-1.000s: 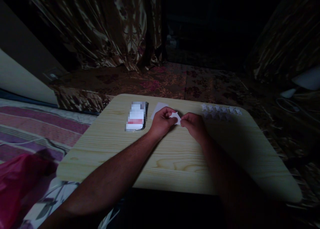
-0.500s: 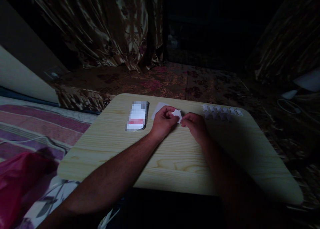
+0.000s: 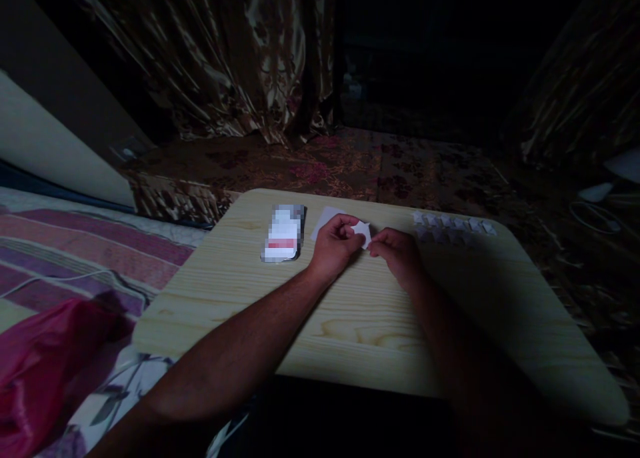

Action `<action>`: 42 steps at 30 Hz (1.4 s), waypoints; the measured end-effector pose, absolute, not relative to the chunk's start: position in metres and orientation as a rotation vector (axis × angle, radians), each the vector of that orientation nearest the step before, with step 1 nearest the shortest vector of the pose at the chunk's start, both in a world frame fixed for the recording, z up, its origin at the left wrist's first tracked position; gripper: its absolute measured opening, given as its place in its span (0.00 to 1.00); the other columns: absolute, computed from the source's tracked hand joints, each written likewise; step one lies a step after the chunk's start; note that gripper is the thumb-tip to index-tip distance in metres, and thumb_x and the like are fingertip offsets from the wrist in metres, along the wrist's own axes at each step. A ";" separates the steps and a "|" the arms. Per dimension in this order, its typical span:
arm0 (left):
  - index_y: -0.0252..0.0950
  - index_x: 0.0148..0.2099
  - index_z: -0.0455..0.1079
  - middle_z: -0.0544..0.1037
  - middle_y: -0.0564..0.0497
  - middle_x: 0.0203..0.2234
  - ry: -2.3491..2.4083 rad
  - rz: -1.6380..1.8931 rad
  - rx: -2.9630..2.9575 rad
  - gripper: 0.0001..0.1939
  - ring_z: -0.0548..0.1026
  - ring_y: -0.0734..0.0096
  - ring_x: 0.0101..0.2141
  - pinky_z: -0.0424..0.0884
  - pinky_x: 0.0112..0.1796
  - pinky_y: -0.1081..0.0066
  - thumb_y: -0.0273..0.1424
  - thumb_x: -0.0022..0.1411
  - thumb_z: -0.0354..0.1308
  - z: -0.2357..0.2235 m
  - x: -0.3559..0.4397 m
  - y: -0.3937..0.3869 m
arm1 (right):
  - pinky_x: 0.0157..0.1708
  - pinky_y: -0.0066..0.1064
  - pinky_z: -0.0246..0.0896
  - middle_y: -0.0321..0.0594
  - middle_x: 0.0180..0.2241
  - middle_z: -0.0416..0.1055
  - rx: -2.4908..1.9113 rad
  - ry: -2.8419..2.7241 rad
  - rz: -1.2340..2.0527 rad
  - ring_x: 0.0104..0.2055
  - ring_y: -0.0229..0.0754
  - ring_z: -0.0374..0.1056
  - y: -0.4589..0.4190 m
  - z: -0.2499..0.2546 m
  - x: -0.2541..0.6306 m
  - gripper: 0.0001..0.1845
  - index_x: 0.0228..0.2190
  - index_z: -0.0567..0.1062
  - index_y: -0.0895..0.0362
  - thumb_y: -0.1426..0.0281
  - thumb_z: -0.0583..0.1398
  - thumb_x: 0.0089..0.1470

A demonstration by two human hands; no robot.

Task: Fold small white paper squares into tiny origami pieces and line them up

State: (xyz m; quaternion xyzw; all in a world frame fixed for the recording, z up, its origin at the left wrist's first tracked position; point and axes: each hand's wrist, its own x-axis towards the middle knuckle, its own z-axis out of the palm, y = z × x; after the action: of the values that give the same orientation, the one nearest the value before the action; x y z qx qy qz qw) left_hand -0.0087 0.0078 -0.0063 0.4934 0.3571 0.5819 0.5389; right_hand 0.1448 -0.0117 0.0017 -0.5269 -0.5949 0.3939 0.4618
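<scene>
A small folded piece of white paper with pointed corners is held just above the wooden table. My left hand grips it, thumb on top and fingers curled behind. My right hand pinches its right-hand edge between thumb and forefinger. Behind my left hand lies a flat sheet of white paper, partly covered by that hand. To the right, two rows of small folded paper stars lie near the table's far edge; the nearer row is in shadow.
A phone, its surface pixelated, lies left of my hands. Beyond the table hang patterned curtains. A bed with a striped cover and a pink bag are at the left. A white lamp stands at the far right.
The view has swung slightly left, so everything appears a little further right. Both hands keep their grip on the folded paper, with only slight finger movement.
</scene>
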 end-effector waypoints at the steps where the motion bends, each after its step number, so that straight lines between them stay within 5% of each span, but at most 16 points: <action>1: 0.35 0.39 0.70 0.71 0.57 0.24 0.853 1.387 1.179 0.16 0.67 0.81 0.23 0.63 0.27 0.78 0.26 0.45 0.65 -0.007 -0.009 0.008 | 0.26 0.28 0.55 0.33 0.21 0.72 -1.303 -1.464 0.971 0.24 0.36 0.64 -0.012 0.003 0.145 0.05 0.24 0.75 0.57 0.67 0.62 0.43; 18: 0.34 0.39 0.73 0.71 0.57 0.21 0.840 1.257 1.214 0.15 0.66 0.81 0.20 0.61 0.24 0.78 0.27 0.46 0.66 -0.010 -0.009 0.008 | 0.30 0.30 0.65 0.36 0.26 0.74 -1.178 -1.252 1.007 0.28 0.39 0.70 -0.011 0.008 0.143 0.14 0.33 0.73 0.57 0.65 0.64 0.43; 42: 0.34 0.40 0.75 0.68 0.57 0.19 0.846 1.194 1.337 0.13 0.61 0.81 0.19 0.56 0.21 0.77 0.30 0.50 0.63 -0.012 -0.011 0.006 | 0.23 0.28 0.59 0.33 0.22 0.72 -1.248 -1.485 0.841 0.23 0.38 0.67 -0.008 -0.005 0.145 0.08 0.32 0.71 0.54 0.68 0.61 0.45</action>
State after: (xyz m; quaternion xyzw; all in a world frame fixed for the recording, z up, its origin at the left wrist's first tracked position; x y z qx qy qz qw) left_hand -0.0107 0.0061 -0.0115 0.5642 0.3572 0.5041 0.5477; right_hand 0.1453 -0.0078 -0.0047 -0.5142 -0.6118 0.3464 0.4912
